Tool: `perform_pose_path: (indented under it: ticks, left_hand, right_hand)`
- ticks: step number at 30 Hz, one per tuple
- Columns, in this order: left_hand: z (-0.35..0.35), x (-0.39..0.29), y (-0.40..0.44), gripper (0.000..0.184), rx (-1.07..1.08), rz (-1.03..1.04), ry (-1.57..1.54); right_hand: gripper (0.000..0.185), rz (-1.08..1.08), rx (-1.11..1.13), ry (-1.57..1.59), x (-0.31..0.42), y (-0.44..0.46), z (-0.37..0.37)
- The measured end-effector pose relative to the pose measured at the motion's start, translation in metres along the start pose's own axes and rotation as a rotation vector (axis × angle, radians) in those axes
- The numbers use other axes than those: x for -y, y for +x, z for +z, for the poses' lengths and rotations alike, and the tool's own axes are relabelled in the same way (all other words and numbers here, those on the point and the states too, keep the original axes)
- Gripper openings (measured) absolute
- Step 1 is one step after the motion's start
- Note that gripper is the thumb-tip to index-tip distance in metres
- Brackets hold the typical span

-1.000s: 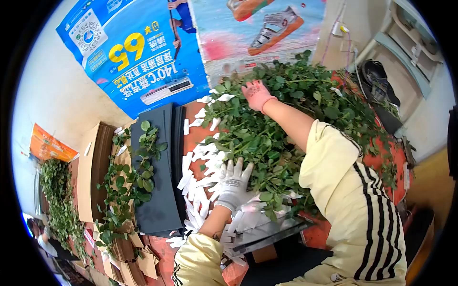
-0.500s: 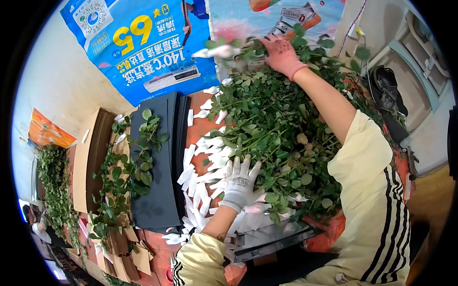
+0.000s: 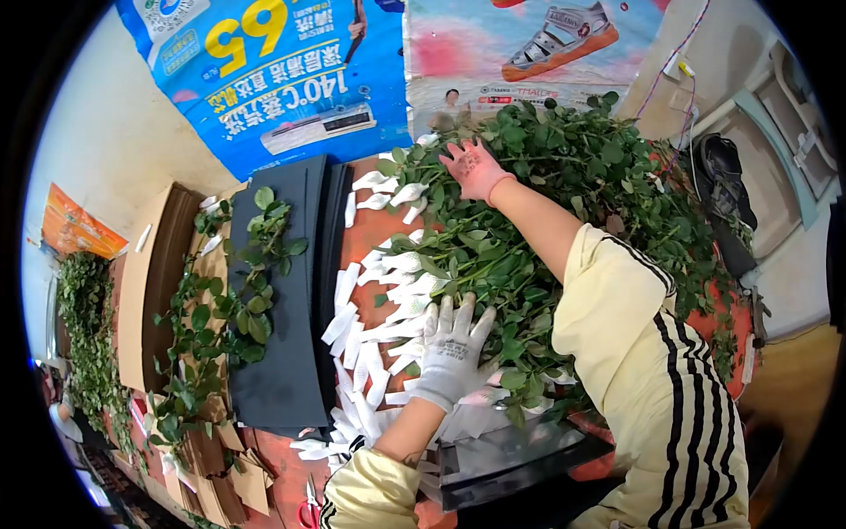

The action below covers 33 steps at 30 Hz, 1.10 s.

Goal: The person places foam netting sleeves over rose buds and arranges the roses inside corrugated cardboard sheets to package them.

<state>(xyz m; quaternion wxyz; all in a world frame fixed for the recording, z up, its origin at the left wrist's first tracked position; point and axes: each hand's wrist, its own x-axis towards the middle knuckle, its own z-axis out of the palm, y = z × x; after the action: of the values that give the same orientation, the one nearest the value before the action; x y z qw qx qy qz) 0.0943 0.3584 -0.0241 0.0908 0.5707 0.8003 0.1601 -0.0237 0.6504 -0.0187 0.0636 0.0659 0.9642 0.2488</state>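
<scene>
A large heap of leafy green stems (image 3: 520, 256) covers the table in front of me, and white mesh-sleeved flower heads (image 3: 410, 286) stick out along its left side. My left hand (image 3: 454, 348), in a whitish glove, lies at the lower left edge of the heap with its fingers spread beside the sleeves. Farther back, my right hand (image 3: 476, 169) in a pink glove rests on the leaves, palm down and fingers apart. Neither hand grips a stem that I can see. Loose white sleeves (image 3: 357, 339) are scattered left of the heap.
Black sheets (image 3: 282, 353) are stacked to the left, with leafy sprigs on top. Beyond them stands brown cardboard (image 3: 150, 300). Red-handled scissors (image 3: 308, 511) lie near the front edge. Clear plastic wrap (image 3: 511, 454) is close to me. A chair (image 3: 775, 150) stands at right.
My right hand has let go of sleeved stems at the back of the heap and come down toward me onto the leaves. My left hand stays by the sleeves. The view has shifted slightly.
</scene>
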Motion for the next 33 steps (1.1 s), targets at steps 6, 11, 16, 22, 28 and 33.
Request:
perform_pose_path:
  ticks: [6,11,16,22,28,33]
  left_hand:
    - [0.000,0.001,0.004,0.079,0.055,-0.019,0.007]
    - [-0.003,0.001,0.002,0.082,0.037,-0.020,-0.016]
    - [-0.004,0.003,0.003,0.079,0.032,-0.004,-0.054]
    - [-0.002,0.005,0.003,0.080,0.052,0.000,-0.057]
    - [0.000,0.006,0.003,0.080,0.047,-0.013,-0.057]
    - [-0.004,0.021,0.013,0.082,0.001,0.035,-0.010]
  right_hand:
    - [0.070,0.210,0.006,0.029,-0.012,0.021,0.026]
    - [0.068,0.334,0.130,0.195,-0.015,0.036,0.031]
    - [0.063,0.257,0.132,0.116,-0.020,0.034,0.042]
    - [0.043,0.315,0.107,-0.032,-0.023,0.036,0.041]
    - [0.047,0.267,-0.044,-0.037,-0.057,0.031,0.012]
    - [0.033,0.337,-0.430,0.017,-0.129,-0.021,-0.059]
